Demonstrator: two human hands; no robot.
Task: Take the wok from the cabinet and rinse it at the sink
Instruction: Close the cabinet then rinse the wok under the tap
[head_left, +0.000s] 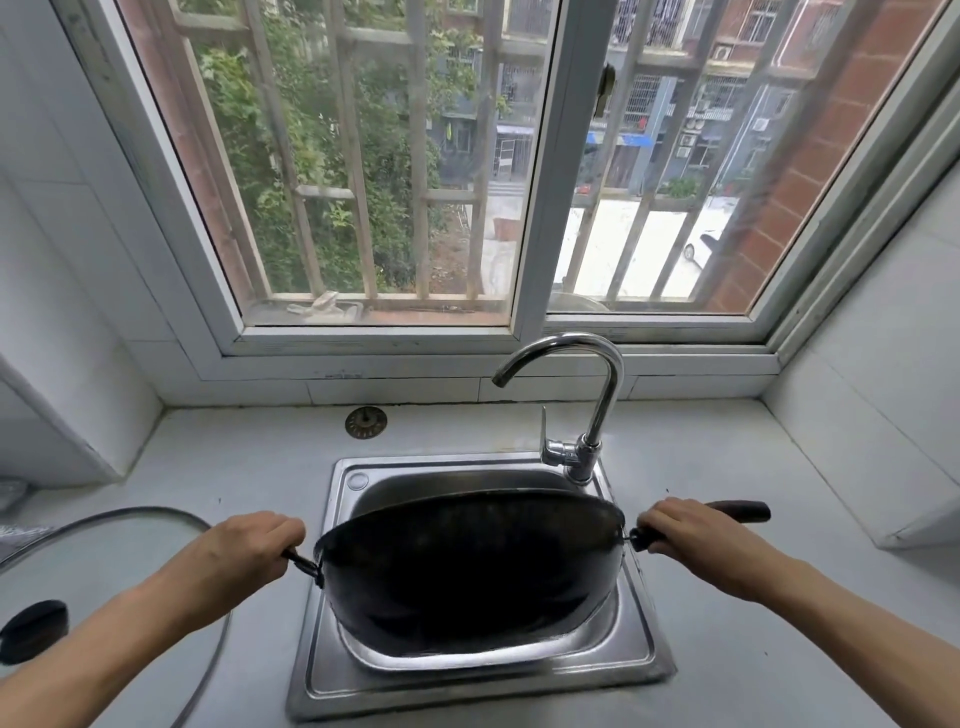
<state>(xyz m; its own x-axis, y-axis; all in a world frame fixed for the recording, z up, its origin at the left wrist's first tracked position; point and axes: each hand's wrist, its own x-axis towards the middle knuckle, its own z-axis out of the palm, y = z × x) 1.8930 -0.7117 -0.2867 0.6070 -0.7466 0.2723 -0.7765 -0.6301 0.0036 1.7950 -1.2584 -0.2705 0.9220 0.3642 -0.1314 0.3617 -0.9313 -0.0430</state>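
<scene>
Beneath a barred kitchen window, above a steel sink (641, 618) set in a pale counter (753, 649): black wok (467, 571), already out of the cabinet, tilted over the basin. Left hand (244, 551) curled round the small loop handle, right hand (691, 535) gripping the long one. Faucet (587, 395) apparently dry, no stream visible; rinsing seemingly yet to begin. Glass lid (104, 519) resting at left.

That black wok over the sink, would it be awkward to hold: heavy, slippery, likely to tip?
Probably weighty: the left hand and right hand both grip the wok. It looks rigid, dark metal. With a round bottom it would likely rock if set down in the sink. Slipperiness cannot be judged.
</scene>
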